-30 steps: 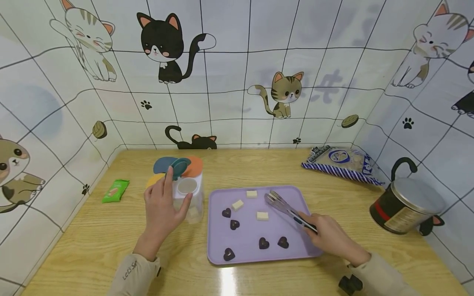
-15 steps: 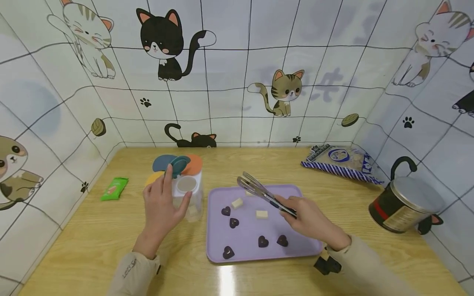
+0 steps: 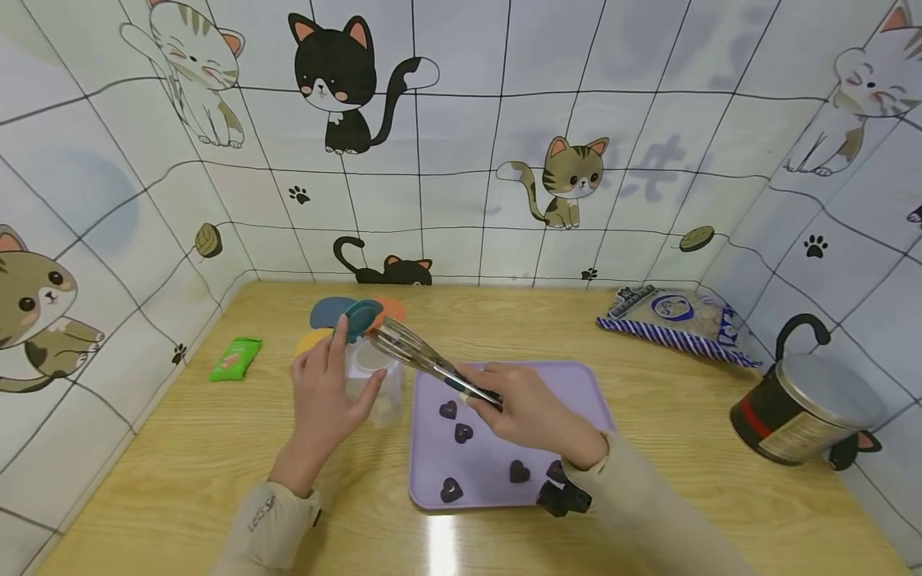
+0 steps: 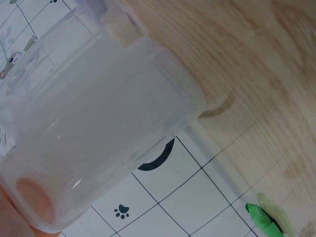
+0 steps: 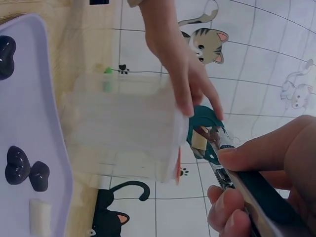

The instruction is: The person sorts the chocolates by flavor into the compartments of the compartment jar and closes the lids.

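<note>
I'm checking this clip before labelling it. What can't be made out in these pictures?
- Head view: white pieces on the tray are hidden by the right hand.
- Head view: the container opening is hidden by the tongs.
- Right wrist view: the piece in the tongs' tips is blurred and small.
- Left wrist view: the left hand is cut off by the edge.
- Head view: the print on the green packet is too small.

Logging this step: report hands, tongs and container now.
Left hand grips clear container. Right hand holds tongs, white piece pinched at tips over the opening. Nothing blocking.
</note>
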The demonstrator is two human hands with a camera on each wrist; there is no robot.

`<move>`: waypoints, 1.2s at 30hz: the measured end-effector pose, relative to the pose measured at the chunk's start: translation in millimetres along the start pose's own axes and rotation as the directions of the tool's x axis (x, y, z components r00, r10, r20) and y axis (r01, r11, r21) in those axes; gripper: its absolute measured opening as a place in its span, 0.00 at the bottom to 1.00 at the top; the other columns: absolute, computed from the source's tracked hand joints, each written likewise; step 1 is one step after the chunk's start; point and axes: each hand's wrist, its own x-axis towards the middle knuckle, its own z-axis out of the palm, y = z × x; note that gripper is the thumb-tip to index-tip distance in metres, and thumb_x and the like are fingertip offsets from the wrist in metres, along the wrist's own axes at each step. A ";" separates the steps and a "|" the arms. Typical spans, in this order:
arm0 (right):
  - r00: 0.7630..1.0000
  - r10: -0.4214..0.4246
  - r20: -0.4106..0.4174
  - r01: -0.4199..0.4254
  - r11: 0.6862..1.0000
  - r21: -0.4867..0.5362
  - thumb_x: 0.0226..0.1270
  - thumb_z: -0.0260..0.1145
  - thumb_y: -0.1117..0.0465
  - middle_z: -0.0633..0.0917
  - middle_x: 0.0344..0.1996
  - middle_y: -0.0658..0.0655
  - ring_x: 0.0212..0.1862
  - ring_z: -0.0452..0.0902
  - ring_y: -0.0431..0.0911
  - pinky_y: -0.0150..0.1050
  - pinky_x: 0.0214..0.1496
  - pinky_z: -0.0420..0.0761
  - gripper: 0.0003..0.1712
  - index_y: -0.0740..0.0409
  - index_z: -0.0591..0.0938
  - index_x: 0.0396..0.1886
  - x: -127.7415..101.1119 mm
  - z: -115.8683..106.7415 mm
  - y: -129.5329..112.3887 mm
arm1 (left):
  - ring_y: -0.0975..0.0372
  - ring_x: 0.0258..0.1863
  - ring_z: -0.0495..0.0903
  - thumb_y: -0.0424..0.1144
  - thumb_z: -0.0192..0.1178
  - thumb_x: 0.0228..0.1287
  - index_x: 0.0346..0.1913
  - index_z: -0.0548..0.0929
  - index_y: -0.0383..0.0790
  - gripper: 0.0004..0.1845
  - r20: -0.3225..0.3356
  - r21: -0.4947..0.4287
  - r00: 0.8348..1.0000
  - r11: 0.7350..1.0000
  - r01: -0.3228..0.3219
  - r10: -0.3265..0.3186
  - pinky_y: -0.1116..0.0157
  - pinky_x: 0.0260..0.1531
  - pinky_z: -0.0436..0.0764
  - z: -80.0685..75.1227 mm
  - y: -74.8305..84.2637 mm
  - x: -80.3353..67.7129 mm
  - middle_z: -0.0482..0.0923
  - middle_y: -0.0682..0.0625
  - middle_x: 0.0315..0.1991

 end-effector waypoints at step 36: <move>0.997 0.074 -0.024 -0.074 0.997 -0.021 0.58 0.63 0.60 0.75 0.22 0.49 0.16 0.56 0.30 0.24 0.17 0.61 0.28 0.62 0.71 0.59 -5.0 -3.6 4.3 | 0.47 0.43 0.71 0.64 0.44 0.59 0.67 0.58 0.36 0.42 0.013 0.002 1.000 1.000 0.003 -0.003 0.49 0.44 0.62 0.1 0.9 0.2 0.73 0.35 0.44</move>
